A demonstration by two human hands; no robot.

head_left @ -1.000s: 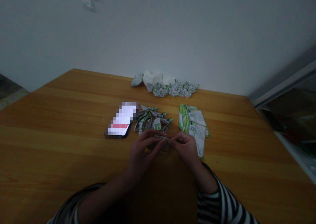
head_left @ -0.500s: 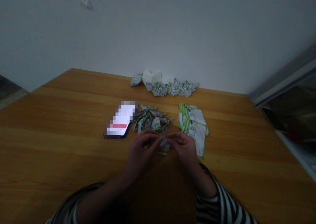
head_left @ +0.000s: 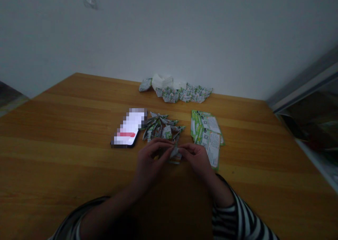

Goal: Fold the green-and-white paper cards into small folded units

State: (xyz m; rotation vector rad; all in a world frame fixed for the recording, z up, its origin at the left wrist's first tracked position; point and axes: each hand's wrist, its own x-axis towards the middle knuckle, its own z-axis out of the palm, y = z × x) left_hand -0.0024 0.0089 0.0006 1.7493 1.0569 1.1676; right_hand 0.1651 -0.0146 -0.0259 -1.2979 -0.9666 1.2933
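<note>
My left hand (head_left: 151, 162) and my right hand (head_left: 195, 158) meet over the wooden table (head_left: 66, 145), both pinching a small folded piece of printed paper (head_left: 175, 154) between thumbs and fingertips. Just beyond my fingers lies a pile of several folded green-and-white paper pieces (head_left: 162, 128). A stack of flat green printed sheets (head_left: 207, 134) lies to the right of my right hand. Both forearms wear striped sleeves.
A lit phone (head_left: 129, 128) lies left of the folded pile. A row of more folded paper pieces (head_left: 175, 91) sits at the table's far edge against the white wall. A window frame or ledge (head_left: 311, 127) runs along the right.
My hands have stayed in place; the fingers shifted slightly and the paper piece now stands more upright between them.
</note>
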